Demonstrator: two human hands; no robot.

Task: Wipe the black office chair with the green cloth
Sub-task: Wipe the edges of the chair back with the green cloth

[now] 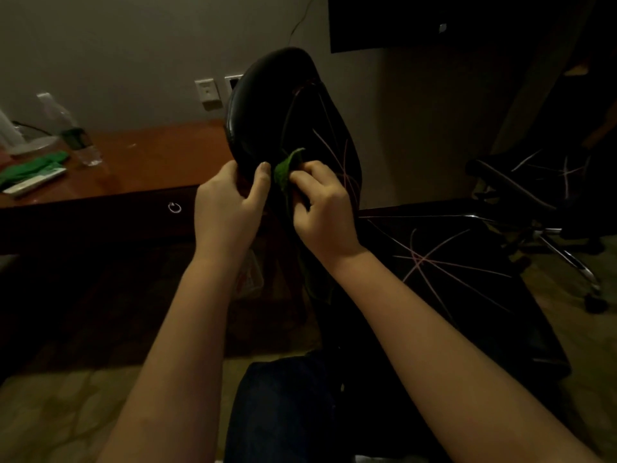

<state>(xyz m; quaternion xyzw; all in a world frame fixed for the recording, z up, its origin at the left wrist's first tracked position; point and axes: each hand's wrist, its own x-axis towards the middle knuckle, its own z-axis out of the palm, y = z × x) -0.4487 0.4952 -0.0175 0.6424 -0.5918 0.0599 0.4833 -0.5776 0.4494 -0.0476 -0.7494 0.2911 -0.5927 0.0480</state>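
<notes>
The black office chair [293, 105] stands in front of me, its glossy backrest seen edge-on and its seat stretching to the right with thin pink lines on it. My left hand [227, 205] grips the backrest's near edge, thumb on the front face. My right hand [322, 208] pinches the small green cloth [287, 170] against the backrest, just right of the left thumb. Only a folded corner of the cloth shows above the fingers.
A brown wooden desk [150, 162] with a ring drawer pull stands at left, carrying a clear plastic bottle [71, 128], a green item [30, 168] and a white remote. A second chair [534, 202] with chrome legs stands at right. Wall sockets [208, 93] sit behind the backrest.
</notes>
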